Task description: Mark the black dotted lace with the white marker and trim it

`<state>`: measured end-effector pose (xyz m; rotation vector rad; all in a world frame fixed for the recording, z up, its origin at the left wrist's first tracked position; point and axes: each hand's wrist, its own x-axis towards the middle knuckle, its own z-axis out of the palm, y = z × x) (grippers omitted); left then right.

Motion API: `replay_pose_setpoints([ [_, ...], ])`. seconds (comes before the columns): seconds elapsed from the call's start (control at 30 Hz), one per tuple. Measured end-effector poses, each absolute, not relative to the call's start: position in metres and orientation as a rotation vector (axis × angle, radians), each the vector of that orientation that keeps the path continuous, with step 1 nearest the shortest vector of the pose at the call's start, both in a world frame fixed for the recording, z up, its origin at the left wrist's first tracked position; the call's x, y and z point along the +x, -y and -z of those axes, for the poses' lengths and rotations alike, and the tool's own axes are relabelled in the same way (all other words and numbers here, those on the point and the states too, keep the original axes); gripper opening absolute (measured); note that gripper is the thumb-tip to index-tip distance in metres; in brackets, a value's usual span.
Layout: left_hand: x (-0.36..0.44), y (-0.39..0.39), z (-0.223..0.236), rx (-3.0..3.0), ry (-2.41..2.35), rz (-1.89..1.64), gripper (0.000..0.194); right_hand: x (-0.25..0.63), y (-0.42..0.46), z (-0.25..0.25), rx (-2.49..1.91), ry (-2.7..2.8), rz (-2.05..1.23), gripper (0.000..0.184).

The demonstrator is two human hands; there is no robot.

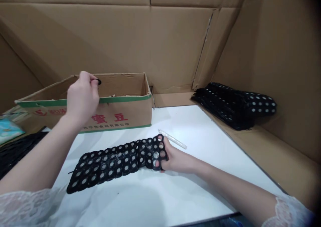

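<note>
White surface (190, 193) | cardboard box (135, 108) towards the back | dotted black strip (110, 163) in front, right hand (177, 158) clamped on its end | left hand (84, 98) pinching black bit (99, 81) near rim | picking-off step, I'd judge; next wants steady right hold

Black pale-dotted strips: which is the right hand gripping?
The strip over the white tabletop, its end in the right hand; the others lie piled farther right, untouched.

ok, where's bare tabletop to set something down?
Two patches of white tabletop: between the pen and the cardboard at right, and nearer, between the black strip and right forearm, bar one dark speck. Crowded: the left, with carton, dark pile and left forearm.
</note>
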<state>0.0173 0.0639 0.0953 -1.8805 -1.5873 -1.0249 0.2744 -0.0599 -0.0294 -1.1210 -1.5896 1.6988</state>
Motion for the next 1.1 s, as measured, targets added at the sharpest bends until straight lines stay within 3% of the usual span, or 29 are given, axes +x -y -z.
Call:
replay_pose_setpoints([
  [0.07,0.012,-0.083,-0.104,-1.983,1.694,0.812,0.042,0.281,0.060,0.024,-1.118,1.687,-1.675,0.079],
  [0.13,0.013,-0.092,-0.109,-2.053,1.762,0.674,0.043,0.287,0.059,0.021,-1.102,1.761,-1.664,0.079],
  [0.3,0.046,-0.042,-0.092,-1.931,1.496,0.905,0.036,0.282,0.052,0.026,-1.087,1.647,-1.570,0.043],
  [0.37,0.067,-0.005,-0.070,-2.261,1.486,0.759,0.032,0.275,0.051,0.030,-1.092,1.524,-1.504,0.032],
  [0.47,0.094,0.038,-0.032,-2.814,1.462,0.402,0.031,0.265,0.052,0.033,-1.046,1.378,-1.542,0.032],
  [0.57,0.107,0.053,-0.005,-2.990,1.472,0.303,0.031,0.261,0.055,0.030,-1.032,1.327,-1.561,0.025],
  [0.87,0.103,0.045,0.001,-3.312,1.661,0.670,0.008,0.257,0.058,0.029,-0.993,1.364,-1.435,0.018],
  [1.1,0.096,0.032,0.003,-3.025,1.692,0.780,0.015,0.257,0.059,0.043,-1.060,1.488,-1.372,0.009],
])
